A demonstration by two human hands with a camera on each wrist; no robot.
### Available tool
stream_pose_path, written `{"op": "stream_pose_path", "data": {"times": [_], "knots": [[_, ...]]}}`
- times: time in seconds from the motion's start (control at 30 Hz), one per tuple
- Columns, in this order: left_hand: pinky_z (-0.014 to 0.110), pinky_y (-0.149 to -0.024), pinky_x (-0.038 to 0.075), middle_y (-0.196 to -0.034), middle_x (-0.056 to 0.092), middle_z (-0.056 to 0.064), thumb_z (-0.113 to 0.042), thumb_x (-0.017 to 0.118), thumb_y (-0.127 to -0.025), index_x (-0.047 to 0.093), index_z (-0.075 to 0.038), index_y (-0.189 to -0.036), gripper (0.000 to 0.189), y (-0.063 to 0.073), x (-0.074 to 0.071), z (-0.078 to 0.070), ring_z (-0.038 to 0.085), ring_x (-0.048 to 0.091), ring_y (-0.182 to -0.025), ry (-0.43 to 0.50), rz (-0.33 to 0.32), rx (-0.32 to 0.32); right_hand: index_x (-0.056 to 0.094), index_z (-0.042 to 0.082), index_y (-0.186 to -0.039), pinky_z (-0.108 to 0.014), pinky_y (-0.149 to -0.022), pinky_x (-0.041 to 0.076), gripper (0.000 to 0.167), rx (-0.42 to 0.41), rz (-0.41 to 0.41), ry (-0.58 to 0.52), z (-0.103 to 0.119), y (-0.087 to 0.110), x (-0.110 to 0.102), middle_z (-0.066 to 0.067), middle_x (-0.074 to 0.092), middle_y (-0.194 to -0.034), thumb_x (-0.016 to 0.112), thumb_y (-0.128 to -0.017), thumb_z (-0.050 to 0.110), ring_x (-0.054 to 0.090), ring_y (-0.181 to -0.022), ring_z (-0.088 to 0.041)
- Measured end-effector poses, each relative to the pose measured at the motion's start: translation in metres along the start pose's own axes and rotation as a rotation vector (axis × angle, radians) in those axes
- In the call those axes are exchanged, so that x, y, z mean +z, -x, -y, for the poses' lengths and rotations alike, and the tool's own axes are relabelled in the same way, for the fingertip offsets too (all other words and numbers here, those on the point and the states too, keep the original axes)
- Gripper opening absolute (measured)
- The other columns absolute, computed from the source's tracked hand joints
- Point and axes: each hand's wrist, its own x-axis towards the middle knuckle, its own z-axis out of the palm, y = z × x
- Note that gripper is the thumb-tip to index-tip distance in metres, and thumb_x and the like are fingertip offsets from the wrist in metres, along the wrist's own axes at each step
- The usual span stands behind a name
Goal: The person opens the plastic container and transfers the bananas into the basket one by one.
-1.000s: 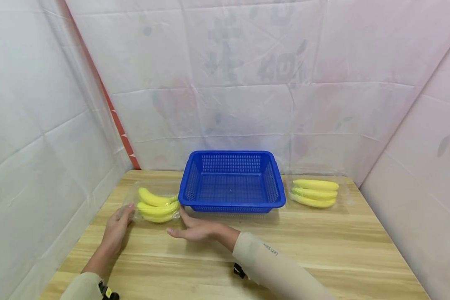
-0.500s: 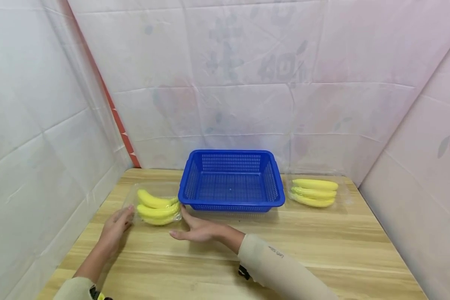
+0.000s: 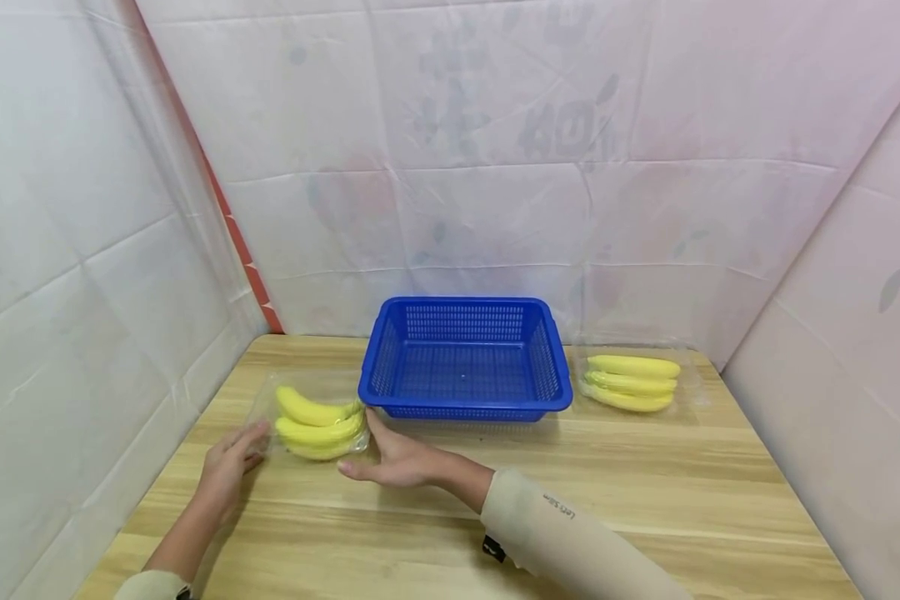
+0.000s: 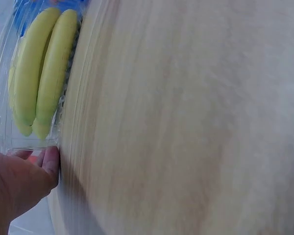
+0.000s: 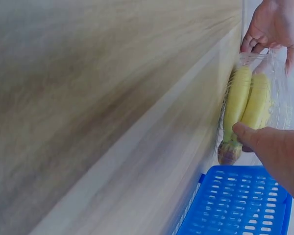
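Note:
A clear plastic box of bananas lies on the table left of the blue basket, its yellow fruit showing through the lid. At the box's left end my left hand holds the edge; the left wrist view shows the fingers against that end below the bananas. My right hand is around the opposite end, close to the basket's near left corner. In the right wrist view the right thumb lies across the near side of the box, while most of the other fingers are hidden.
A blue perforated basket stands at the back middle of the wooden table, with nothing seen inside. To its right lies a second clear box of bananas. White printed sheets hang close behind and along both sides.
The left box of bananas has shifted slightly toward the person and to the right. Both hands stay at its ends, with small shifts. The basket and the right box stay put.

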Motion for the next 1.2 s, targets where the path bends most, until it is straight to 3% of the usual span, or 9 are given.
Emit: {"op": "stream_pose_path", "data": {"times": [0.17, 0.3, 0.37, 0.47, 0.7, 0.9, 1.0, 1.1, 1.2], "knots": [[0.013, -0.096, 0.054, -0.139, 0.059, -0.015, -0.051, 0.062, -0.106, 0.051, -0.008, -0.156, 0.066, 0.005, -0.004, 0.002, -0.006, 0.061, -0.107, 0.019, -0.007, 0.020, -0.013, 0.025, -0.172, -0.050, -0.134, 0.026, 0.117, 0.018, -0.052, -0.036, 0.001, -0.002, 0.005, -0.009, 0.000, -0.182, 0.061, -0.096, 0.074, 0.017, -0.167, -0.029], [0.013, -0.094, 0.054, -0.113, 0.060, -0.031, -0.049, 0.060, -0.108, 0.039, 0.000, -0.162, 0.076, 0.009, -0.006, 0.005, -0.007, 0.061, -0.104, 0.019, 0.011, 0.041, -0.009, 0.022, -0.172, -0.051, -0.135, 0.023, 0.112, 0.020, -0.076, -0.076, 0.001, -0.002, 0.007, -0.008, -0.002, -0.182, 0.063, -0.099, 0.067, 0.011, -0.168, -0.028], [0.011, -0.093, 0.053, -0.111, 0.058, -0.033, -0.050, 0.059, -0.108, 0.034, 0.002, -0.164, 0.079, 0.012, -0.008, 0.006, -0.009, 0.060, -0.104, -0.002, 0.018, 0.042, -0.008, 0.021, -0.173, -0.052, -0.136, 0.021, 0.110, 0.007, -0.079, -0.107, 0.001, -0.003, 0.007, -0.006, -0.003, -0.182, 0.063, -0.101, 0.064, 0.009, -0.168, -0.026], [0.010, -0.092, 0.052, -0.123, 0.056, -0.026, -0.051, 0.057, -0.109, 0.031, 0.002, -0.165, 0.081, 0.016, -0.011, 0.007, -0.011, 0.059, -0.103, -0.023, 0.026, 0.034, -0.007, 0.022, -0.173, -0.050, -0.136, 0.021, 0.108, -0.010, -0.070, -0.156, 0.002, -0.005, 0.007, -0.004, -0.002, -0.182, 0.063, -0.101, 0.061, 0.007, -0.168, -0.024], [0.010, -0.091, 0.051, -0.155, 0.046, 0.003, -0.054, 0.053, -0.109, 0.030, 0.003, -0.165, 0.083, 0.023, -0.012, 0.008, -0.012, 0.057, -0.104, -0.053, 0.038, 0.014, -0.006, 0.018, -0.172, -0.044, -0.134, 0.027, 0.107, -0.008, -0.019, -0.298, 0.004, 0.002, 0.007, -0.007, 0.000, -0.182, 0.065, -0.102, 0.057, 0.017, -0.167, -0.029], [0.010, -0.091, 0.051, -0.144, 0.051, -0.005, -0.052, 0.050, -0.111, 0.031, 0.004, -0.165, 0.080, 0.028, -0.014, 0.010, -0.015, 0.055, -0.105, -0.078, 0.046, 0.043, -0.007, 0.013, -0.172, -0.043, -0.134, 0.026, 0.112, 0.000, 0.002, -0.288, 0.005, 0.010, 0.011, -0.009, -0.003, -0.181, 0.066, -0.101, 0.061, 0.017, -0.167, -0.030], [0.010, -0.091, 0.052, -0.155, 0.047, 0.006, -0.050, 0.048, -0.112, 0.030, 0.007, -0.164, 0.079, 0.031, -0.016, 0.011, -0.017, 0.052, -0.106, -0.090, 0.058, 0.059, -0.007, 0.011, -0.172, -0.043, -0.135, 0.024, 0.115, -0.002, 0.014, -0.275, 0.007, 0.013, 0.014, -0.010, -0.004, -0.181, 0.066, -0.100, 0.062, 0.013, -0.168, -0.030], [0.009, -0.091, 0.051, -0.169, 0.031, 0.021, -0.051, 0.044, -0.113, 0.028, 0.009, -0.164, 0.080, 0.034, -0.018, 0.012, -0.020, 0.048, -0.106, -0.114, 0.081, 0.057, -0.009, 0.011, -0.171, -0.044, -0.135, 0.023, 0.116, -0.003, 0.025, -0.269, 0.009, 0.017, 0.017, -0.011, -0.004, -0.181, 0.066, -0.100, 0.062, 0.011, -0.168, -0.030], [0.009, -0.090, 0.050, -0.171, 0.029, 0.023, -0.052, 0.042, -0.114, 0.029, 0.008, -0.163, 0.079, 0.037, -0.019, 0.011, -0.021, 0.048, -0.105, -0.143, 0.087, 0.048, -0.010, 0.014, -0.171, -0.045, -0.135, 0.023, 0.114, -0.020, 0.040, -0.277, 0.008, 0.022, 0.019, -0.011, -0.004, -0.181, 0.067, -0.101, 0.058, 0.012, -0.168, -0.029]]}}
